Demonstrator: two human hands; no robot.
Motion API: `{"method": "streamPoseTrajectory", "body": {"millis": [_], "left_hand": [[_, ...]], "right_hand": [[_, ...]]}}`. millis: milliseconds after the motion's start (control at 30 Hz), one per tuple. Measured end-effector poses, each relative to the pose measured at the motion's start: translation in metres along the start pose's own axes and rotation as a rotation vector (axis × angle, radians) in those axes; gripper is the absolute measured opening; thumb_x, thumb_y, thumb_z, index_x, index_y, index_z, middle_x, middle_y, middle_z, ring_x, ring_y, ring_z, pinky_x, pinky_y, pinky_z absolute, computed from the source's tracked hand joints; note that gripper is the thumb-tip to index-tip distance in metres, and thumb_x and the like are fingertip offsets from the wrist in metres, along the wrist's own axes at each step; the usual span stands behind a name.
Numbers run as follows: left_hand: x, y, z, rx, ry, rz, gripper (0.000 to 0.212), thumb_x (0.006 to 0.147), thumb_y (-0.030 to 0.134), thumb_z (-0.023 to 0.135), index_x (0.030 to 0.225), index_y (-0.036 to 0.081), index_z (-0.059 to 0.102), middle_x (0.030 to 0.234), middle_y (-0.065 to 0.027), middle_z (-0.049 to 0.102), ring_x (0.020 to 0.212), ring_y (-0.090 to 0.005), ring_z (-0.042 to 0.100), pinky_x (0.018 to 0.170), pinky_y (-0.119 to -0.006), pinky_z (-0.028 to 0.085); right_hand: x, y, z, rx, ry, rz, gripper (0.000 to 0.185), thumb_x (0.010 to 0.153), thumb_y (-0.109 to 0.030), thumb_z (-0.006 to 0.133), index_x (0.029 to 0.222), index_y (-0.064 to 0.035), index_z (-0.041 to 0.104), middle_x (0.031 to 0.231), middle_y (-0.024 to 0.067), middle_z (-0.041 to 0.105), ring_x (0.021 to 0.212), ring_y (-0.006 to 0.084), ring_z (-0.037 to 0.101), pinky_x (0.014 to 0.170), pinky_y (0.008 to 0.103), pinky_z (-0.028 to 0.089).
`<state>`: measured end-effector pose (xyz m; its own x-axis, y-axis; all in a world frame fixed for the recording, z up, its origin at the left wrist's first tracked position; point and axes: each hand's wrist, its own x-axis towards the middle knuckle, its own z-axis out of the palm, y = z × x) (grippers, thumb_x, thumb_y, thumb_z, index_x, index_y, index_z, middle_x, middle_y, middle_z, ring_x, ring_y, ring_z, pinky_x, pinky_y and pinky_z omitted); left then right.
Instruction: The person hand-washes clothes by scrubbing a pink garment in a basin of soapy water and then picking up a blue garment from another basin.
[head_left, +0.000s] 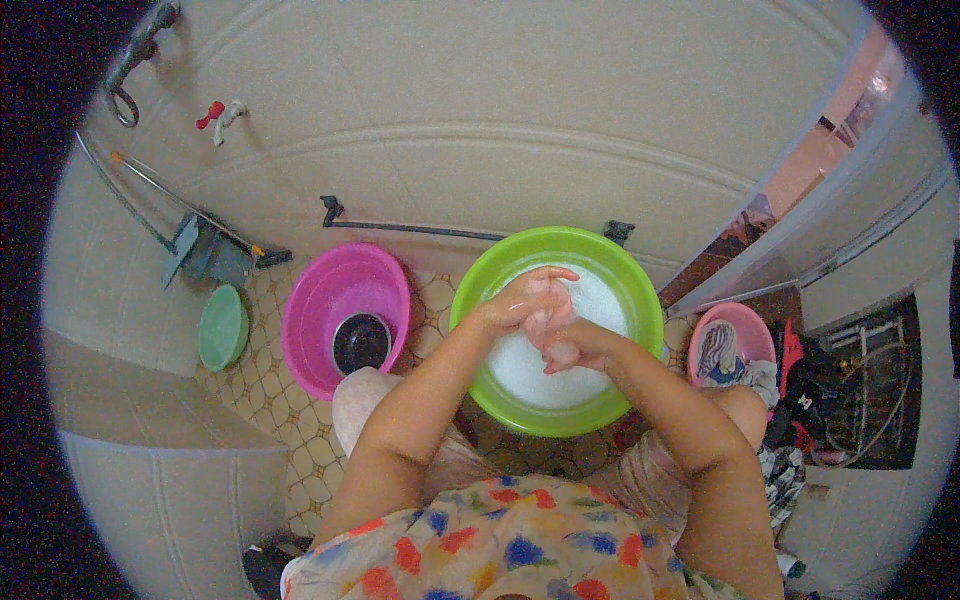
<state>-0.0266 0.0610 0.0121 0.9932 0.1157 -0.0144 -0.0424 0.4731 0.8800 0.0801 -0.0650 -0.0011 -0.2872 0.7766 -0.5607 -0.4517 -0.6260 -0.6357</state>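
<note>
Both hands are together over a large lime-green plastic basin (480, 382) filled with white suds (525, 379). Bunched between them is a small, wet, pale-pink cloth (546, 322); its exact kind is hard to tell. My left hand (519, 301) grips it from the far side, palm turned inward, the fingertips pointing right. From the near side, my right hand (586, 346) has its fingers curled around the lower part of the cloth. Suds cling to the fingers. The basin stands on the tiled floor between my knees.
A magenta tub (311, 330) holding a dark round vessel (361, 343) stands left, beyond it a small green basin (223, 328). A dustpan (214, 251) and broom lean by the wall under a tap (227, 120). Right are a pink basin (750, 330) of clothes and dark garments (810, 397).
</note>
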Motion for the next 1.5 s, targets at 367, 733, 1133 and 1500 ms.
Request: {"method": "streamPoseTrajectory", "body": {"millis": [367,733,1133,1500], "left_hand": [[0.010,-0.012,0.012,0.003,0.505,0.143,0.032,0.080,0.005,0.048,0.112,0.009,0.045,0.077,-0.0033,0.054,0.067,-0.0109,0.051,0.059,-0.022,0.044],[0.011,-0.001,0.021,0.418,0.671,0.134,0.024,0.084,0.026,0.048,0.072,0.005,0.051,0.062,-0.0004,0.047,0.057,-0.0088,0.043,0.051,-0.024,0.038],[0.018,-0.008,0.026,0.025,0.777,0.080,0.054,0.083,0.052,0.032,0.049,0.009,0.037,0.047,-0.0025,0.038,0.041,-0.0139,0.035,0.041,-0.027,0.031],[0.018,-0.002,0.030,0.087,0.976,0.153,0.047,0.085,0.040,0.039,0.048,0.011,0.033,0.045,-0.0005,0.033,0.040,-0.0107,0.030,0.038,-0.026,0.025]], "right_hand": [[0.003,-0.011,0.014,0.019,-0.001,-0.136,0.031,0.072,-0.023,0.062,0.097,-0.0103,0.048,0.082,0.0020,0.055,0.065,0.0119,0.054,0.049,0.0222,0.045],[0.006,-0.016,0.015,-0.001,-0.054,-0.140,0.025,0.071,-0.022,0.063,0.086,-0.0101,0.049,0.067,0.0003,0.051,0.052,0.0107,0.049,0.039,0.0228,0.039],[0.034,0.003,-0.007,-0.406,0.077,-0.292,0.045,0.069,-0.019,0.062,0.107,-0.0025,0.044,0.087,0.0066,0.054,0.071,0.0164,0.052,0.061,0.0282,0.042],[0.009,-0.026,0.043,-0.907,0.420,-0.329,0.049,0.073,-0.029,0.054,0.113,-0.0083,0.035,0.071,0.0153,0.057,0.055,0.0258,0.056,0.051,0.0353,0.044]]}}
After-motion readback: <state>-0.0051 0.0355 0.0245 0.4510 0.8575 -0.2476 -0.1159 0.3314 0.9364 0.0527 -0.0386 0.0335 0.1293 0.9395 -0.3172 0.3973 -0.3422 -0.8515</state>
